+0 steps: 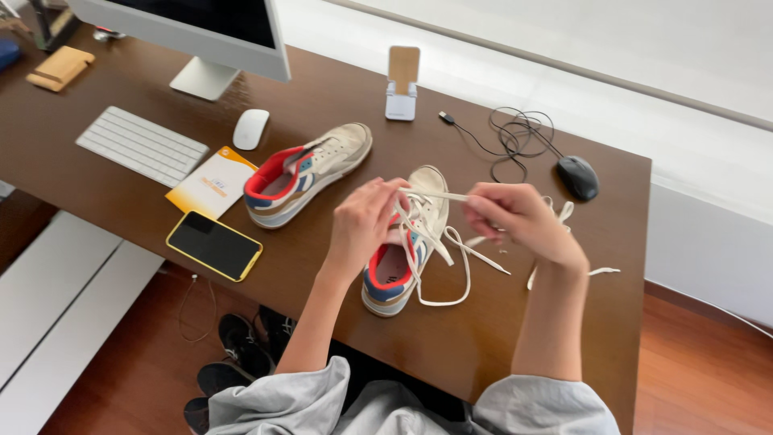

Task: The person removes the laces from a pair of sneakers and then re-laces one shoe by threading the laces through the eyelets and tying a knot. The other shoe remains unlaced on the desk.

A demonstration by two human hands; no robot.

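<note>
Near the middle of the frame, the sneaker (403,258) is lying on the brown desk (483,322); it is looking light, with a firm sole good for holding. The left hand (364,225) is pressing on its tongue, fingers curled. The right hand (519,219) is pinching the soft, limp white lace (439,242), best taken near the tip.
</note>
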